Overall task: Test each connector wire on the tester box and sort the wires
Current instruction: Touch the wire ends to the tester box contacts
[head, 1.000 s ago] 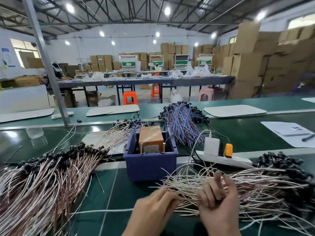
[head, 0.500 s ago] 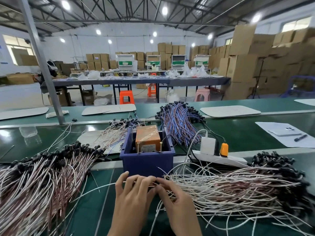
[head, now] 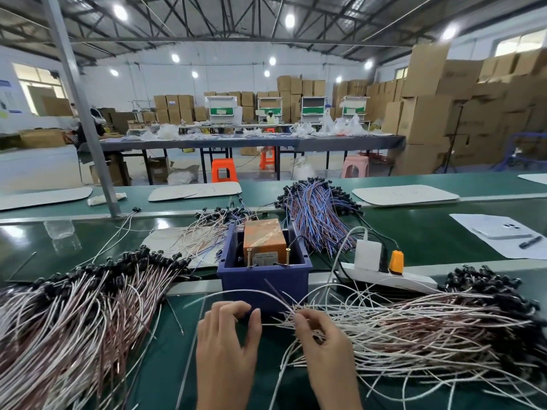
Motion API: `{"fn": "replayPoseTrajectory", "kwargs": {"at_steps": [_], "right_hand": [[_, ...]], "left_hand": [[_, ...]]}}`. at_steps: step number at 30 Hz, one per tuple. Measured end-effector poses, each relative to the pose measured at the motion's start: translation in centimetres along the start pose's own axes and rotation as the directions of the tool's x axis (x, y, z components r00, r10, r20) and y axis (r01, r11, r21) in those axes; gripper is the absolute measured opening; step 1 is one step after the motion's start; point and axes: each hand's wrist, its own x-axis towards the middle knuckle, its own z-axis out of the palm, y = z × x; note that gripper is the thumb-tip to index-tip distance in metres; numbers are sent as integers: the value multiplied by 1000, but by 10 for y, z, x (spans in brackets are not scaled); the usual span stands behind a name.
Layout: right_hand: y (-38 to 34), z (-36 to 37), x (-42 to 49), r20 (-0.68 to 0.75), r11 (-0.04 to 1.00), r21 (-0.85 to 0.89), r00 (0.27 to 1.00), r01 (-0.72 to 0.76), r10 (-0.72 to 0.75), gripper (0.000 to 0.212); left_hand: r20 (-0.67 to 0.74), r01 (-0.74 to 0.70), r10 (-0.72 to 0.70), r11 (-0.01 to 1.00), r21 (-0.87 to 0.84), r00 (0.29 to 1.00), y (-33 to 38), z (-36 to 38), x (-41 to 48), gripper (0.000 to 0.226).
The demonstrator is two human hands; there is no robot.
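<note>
Pinching a light, limp wire [head: 236, 290] by its free end, the right grip [head: 322, 344] held it; the left grip [head: 228, 344] was indeterminate.

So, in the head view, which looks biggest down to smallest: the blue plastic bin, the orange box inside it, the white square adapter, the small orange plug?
1. blue plastic bin
2. orange box inside it
3. white square adapter
4. small orange plug
All stand similarly near, so the order seems safe.
</note>
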Motion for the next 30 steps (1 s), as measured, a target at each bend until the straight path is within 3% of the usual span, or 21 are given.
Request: {"fn": "replayPoseTrajectory", "kwargs": {"at_steps": [3, 6, 11, 13, 16, 21, 26, 30], "right_hand": [[1, 1, 1, -21, 998, -21, 998, 51, -51, 5], [3, 1, 0, 13, 994, -42, 995, 100, -100, 10], [3, 1, -3, 51, 996, -14, 995, 89, -89, 26], [2, 1, -4, 63, 996, 2, 994, 89, -89, 19], [0, 0, -6, 103, 995, 2, 990, 97, -96, 15], [0, 1, -6, 151, 992, -55, 983, 117, -108, 9], [2, 0, -5, 136, 994, -59, 988, 87, -78, 8], [3, 0, -5, 141, 996, -51, 988, 76, -69, 7]], "left_hand": [[197, 378, -347, 914, -146, 917, 1, 0, 2, 33], [221, 599, -557, 735, -318, 801, -4, -2, 8, 40], [252, 709, -709, 472, -524, 658, -20, -5, 16, 34], [320, 718, -750, 283, -635, 579, -23, -7, 22, 27], [435, 667, -749, 11, -745, 499, -29, -15, 29, 23], [589, 597, -664, -259, -759, 461, -35, -21, 34, 24], [681, 588, -539, -368, -720, 496, -35, -24, 32, 17], [711, 644, -471, -329, -691, 522, -36, -23, 28, 49]]}}
